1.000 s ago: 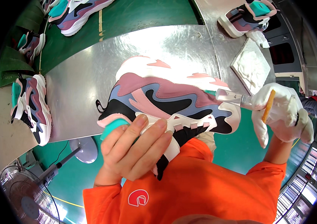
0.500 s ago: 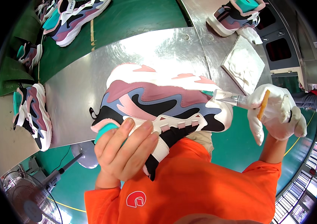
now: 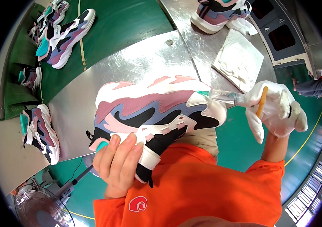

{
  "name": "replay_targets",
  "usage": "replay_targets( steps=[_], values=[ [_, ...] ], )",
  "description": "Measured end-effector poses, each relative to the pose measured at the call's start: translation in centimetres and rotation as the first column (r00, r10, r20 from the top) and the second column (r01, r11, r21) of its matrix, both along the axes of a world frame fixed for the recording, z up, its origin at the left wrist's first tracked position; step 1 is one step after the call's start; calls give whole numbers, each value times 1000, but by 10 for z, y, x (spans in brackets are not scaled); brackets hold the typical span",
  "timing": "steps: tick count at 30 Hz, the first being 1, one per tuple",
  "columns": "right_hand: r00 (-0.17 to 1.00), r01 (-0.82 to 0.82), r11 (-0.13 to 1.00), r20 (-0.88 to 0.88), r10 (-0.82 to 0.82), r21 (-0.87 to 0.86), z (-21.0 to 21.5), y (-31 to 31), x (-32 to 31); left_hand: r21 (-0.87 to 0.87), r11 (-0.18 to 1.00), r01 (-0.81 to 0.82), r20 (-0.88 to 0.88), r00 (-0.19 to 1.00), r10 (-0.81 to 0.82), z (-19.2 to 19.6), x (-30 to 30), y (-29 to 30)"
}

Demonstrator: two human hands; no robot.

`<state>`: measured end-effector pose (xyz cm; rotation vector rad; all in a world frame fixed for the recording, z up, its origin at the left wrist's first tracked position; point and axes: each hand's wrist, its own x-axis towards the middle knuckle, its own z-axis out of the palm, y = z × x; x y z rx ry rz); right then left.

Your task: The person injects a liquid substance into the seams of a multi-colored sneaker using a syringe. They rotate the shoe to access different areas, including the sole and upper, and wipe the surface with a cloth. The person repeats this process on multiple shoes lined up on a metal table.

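My bare left hand point(image 3: 116, 164) grips a sneaker point(image 3: 135, 114) by its collar, fingers over the ankle opening and thumb hidden. The shoe lies on its side in the air, its white and pink sole facing away from me. It has mauve, blue, black and white panels. In a white glove, my right hand point(image 3: 280, 108) is closed around a clear syringe point(image 3: 225, 97). The syringe's green tip is at the seam between sole and upper, near the toe. A thin yellow-brown stick point(image 3: 262, 101) is also held in the gloved fingers.
A metal table point(image 3: 74, 113) lies beneath the shoe, and a green conveyor belt point(image 3: 119, 28) with several sneakers runs beyond it. On the right are a white block point(image 3: 240, 62) and another sneaker point(image 3: 218, 17). A fan point(image 3: 41, 208) stands at the lower left.
The syringe tip has shifted a little left along the sole seam. The shoe has tilted slightly and shows more of its sole edge. The whole view has turned a little.
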<state>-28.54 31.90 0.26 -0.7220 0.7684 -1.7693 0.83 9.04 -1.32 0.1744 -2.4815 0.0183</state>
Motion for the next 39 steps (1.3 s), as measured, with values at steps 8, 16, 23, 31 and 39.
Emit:
replay_targets(
  steps=[8, 16, 23, 31, 39],
  values=[
    [999, -23, 989, 25, 27, -145, -26, 14, -10, -27, 998, -58, 49, 997, 59, 3, -4, 10],
    [998, 0, 967, 61, 16, -253, -49, 29, -7, -121, 985, -122, 2, 992, 123, -5, -12, 22],
    [994, 52, 931, 106, -15, -360, -76, 42, 7, -173, 975, -138, 22, 989, 144, -1, -16, 30],
    [878, 478, 801, 209, -430, -360, -172, 96, 59, -173, 981, -91, 23, 995, 96, 1, -18, 32],
    [820, 465, 864, 461, -338, -193, -66, 60, 91, -154, 987, -38, 22, 999, 42, 2, -19, 29]
  ],
)
